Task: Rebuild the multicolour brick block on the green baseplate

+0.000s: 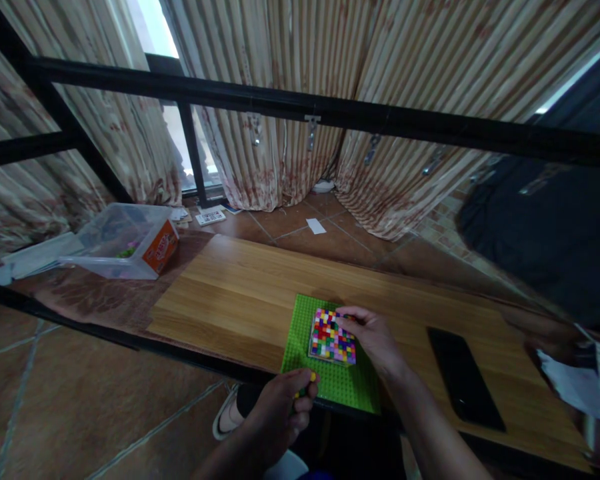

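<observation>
On the wooden board lies a green baseplate (295,343) with a block built of small multicoloured bricks (330,340) standing on it. My right hand (373,337) reaches over the block's right side. Its thumb and fingers are pinched at the top surface, and whatever sits between the fingertips is too small to make out. Near the baseplate's front left edge, my left hand (287,403) is curled closed around several small toy bricks (313,377). A yellow one shows at the fingertips, and yellow and green ones peek out from the palm.
A black phone-like slab (465,377) lies on the wooden board (230,293) to the right. At the left stands a clear plastic bin (115,233) with an orange label and a few bricks inside. A black metal bar (300,107) crosses ahead. Papers (575,383) lie far right.
</observation>
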Demonstrator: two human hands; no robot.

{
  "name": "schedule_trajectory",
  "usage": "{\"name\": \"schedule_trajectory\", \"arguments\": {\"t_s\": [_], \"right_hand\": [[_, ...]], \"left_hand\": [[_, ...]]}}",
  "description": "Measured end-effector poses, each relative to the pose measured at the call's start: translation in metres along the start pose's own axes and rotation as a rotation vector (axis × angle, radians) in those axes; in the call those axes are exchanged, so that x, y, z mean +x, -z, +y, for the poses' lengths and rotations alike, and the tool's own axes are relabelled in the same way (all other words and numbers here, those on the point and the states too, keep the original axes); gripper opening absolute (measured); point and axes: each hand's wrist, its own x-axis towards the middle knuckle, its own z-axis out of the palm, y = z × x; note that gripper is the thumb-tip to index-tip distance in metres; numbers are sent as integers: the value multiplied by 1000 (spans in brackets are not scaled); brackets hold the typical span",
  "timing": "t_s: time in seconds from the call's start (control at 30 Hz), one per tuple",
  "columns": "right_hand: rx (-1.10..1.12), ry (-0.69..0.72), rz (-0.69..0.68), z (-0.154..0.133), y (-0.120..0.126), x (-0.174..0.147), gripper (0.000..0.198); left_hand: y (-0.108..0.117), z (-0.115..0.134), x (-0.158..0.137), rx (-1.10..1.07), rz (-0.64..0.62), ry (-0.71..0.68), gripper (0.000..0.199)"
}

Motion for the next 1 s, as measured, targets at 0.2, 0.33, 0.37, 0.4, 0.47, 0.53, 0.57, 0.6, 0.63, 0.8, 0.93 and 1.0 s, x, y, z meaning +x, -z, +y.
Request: {"name": "schedule_trajectory", "arguments": {"t_s": [0.2,0.33,0.37,0.4,0.47,0.53,0.57,0.6,0.63,0.8,0.93,1.0], "right_hand": [[-32,61,35,1,-1,-3,36],[-131,226,275,-5,-4,-24,34],[-163,274,332,-7,-6,-33,30],[-186,316,356,-10,-8,-42,25],[-206,372,295,-15,-15,-63,20],[-229,413,192,-19,-23,-82,16],[-247,429,149,-21,-27,-89,16],[-265,440,117,-22,-30,-95,16],[-282,445,96,-23,-33,-100,16],[-321,438,69,-22,-39,-107,17],[-310,455,68,-23,-38,-107,16],[-304,463,63,-25,-38,-107,15]], "left_hand": [[-5,5,-3,0,-12,-38,22],[-7,9,-6,3,-13,-58,22],[-7,10,-7,5,-13,-63,23],[-7,11,-7,7,-14,-70,23],[-8,11,-8,14,-29,-83,23],[-9,12,-9,31,-55,-97,24],[-10,12,-9,43,-72,-106,25],[-12,12,-10,56,-89,-114,26],[-13,12,-11,68,-103,-123,26],[-21,13,-16,105,-137,-147,30],[-25,12,-19,145,-150,-148,31],[-25,10,-18,161,-148,-146,32]]}}
